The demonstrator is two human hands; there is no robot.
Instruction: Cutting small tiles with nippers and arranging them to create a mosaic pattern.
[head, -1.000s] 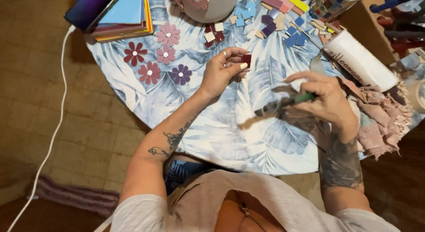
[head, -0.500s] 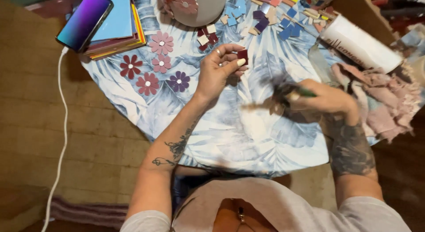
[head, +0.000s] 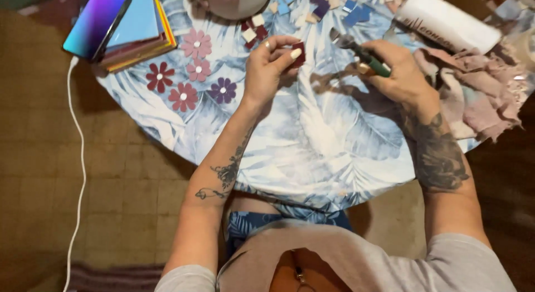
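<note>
Raised slightly, left hand (head: 270,66) pinches a dark red tile (head: 299,53); right hand (head: 398,69) grips green-handled nippers (head: 362,53).

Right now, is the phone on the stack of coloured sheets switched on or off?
On. The phone lies face up on the stack of coloured sheets, its screen glowing blue to purple.

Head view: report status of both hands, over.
Left hand fingers pinch dark red tile. Right hand grips green-handled tool. Nothing between them above the table.
</note>
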